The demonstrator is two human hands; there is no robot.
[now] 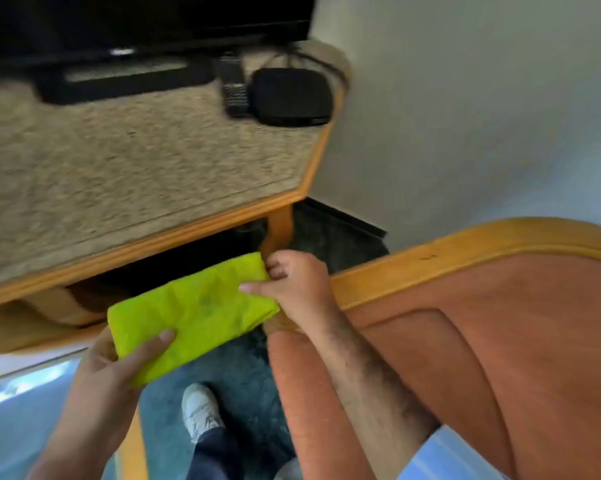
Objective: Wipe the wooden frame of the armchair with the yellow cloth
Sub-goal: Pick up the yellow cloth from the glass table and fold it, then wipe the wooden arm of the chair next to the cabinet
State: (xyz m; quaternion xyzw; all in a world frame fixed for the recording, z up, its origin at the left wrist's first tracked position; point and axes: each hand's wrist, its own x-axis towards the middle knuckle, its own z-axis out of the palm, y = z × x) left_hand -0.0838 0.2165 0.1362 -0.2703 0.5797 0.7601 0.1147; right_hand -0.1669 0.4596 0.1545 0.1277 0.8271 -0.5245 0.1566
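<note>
Currently holding the folded yellow cloth (191, 313) in mid-air between both hands, just left of the armchair's wooden frame (413, 268) and not yet touching it. Left hand (119, 362) gripping the cloth's lower-left end, thumb closed over the top. Right hand (292, 285) pinching the upper-right end, fingers curled tight on the fabric, resting close to the end of the wooden rail; contact with the rail probably, though blurring makes that uncertain. Cloth lying as a flat oblong, long axis running from lower left up to upper right, pointing toward the rail. Doing this step well: keeping the fold flat, laying the broad face on the top rail, then pressing evenly and sweeping along the curve of the wood rather than across the orange upholstery (500, 358).
</note>
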